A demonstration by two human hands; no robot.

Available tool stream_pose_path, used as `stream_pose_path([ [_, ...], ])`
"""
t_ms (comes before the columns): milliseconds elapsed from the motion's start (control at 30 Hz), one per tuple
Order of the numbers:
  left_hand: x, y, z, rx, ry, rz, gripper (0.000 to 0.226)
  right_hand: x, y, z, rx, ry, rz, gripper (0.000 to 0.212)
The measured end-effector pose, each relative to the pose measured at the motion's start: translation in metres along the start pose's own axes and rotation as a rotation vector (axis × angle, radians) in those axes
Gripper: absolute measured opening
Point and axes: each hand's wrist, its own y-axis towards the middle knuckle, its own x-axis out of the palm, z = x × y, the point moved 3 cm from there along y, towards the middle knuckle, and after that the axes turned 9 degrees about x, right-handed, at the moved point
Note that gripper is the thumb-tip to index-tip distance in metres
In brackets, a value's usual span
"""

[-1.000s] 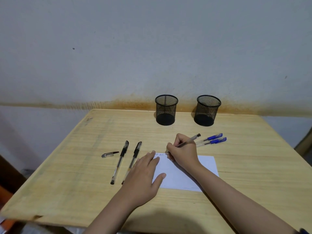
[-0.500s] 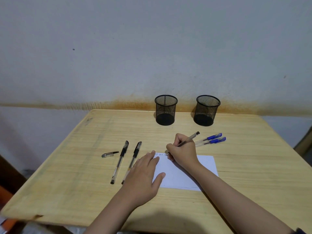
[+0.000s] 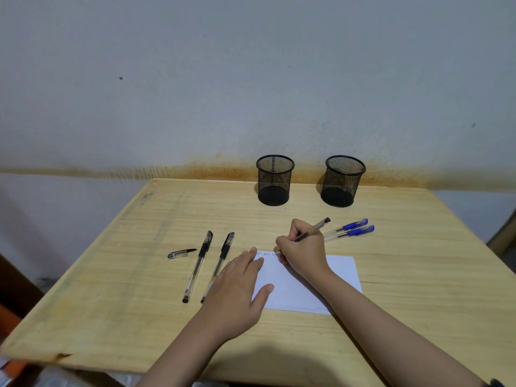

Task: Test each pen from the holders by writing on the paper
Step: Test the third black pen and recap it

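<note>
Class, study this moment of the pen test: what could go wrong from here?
The right hand writes near the paper's top edge, so the pen could run off onto the table. The loose cap lies apart and could be mislaid. The right forearm may smudge fresh ink.

Soft, even, moderately dim indoor light from above. A faint diffuse shadow lies on the surface (image 3: 279,356) near its front edge, between the forearms. No glare. Focus is sharp centrally; wide-angle distortion bows the wall (image 3: 195,79) stain line and darkens the corners.
</note>
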Motion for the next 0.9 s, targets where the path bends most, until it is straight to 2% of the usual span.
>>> stream_pose_path([
  [133, 0.001, -0.001, 0.000, 0.000, -0.001, 0.006, 0.059, -0.002, 0.000, 0.002, 0.003, -0.004, 0.025, 0.027],
  [400, 0.001, -0.001, -0.001, 0.000, -0.011, 0.014, 0.067, -0.002, 0.003, 0.002, -0.006, -0.029, 0.053, 0.032],
  [467, 0.000, 0.000, 0.000, 0.003, -0.013, 0.012, 0.062, -0.002, 0.003, 0.003, -0.003, -0.031, 0.053, 0.030],
  [633, -0.002, 0.000, 0.002, -0.003, -0.026, 0.001, 0.058, -0.007, 0.004, 0.006, 0.050, 0.085, 0.087, 0.023],
  [733, -0.003, 0.000, 0.003, -0.007, -0.018, -0.026, 0.058, -0.008, 0.007, 0.009, 0.130, 0.273, 0.046, 0.027],
  [900, -0.018, 0.007, 0.004, -0.017, -0.032, -0.090, 0.057, -0.005, 0.001, 0.002, 0.024, 0.104, -0.063, 0.019],
])
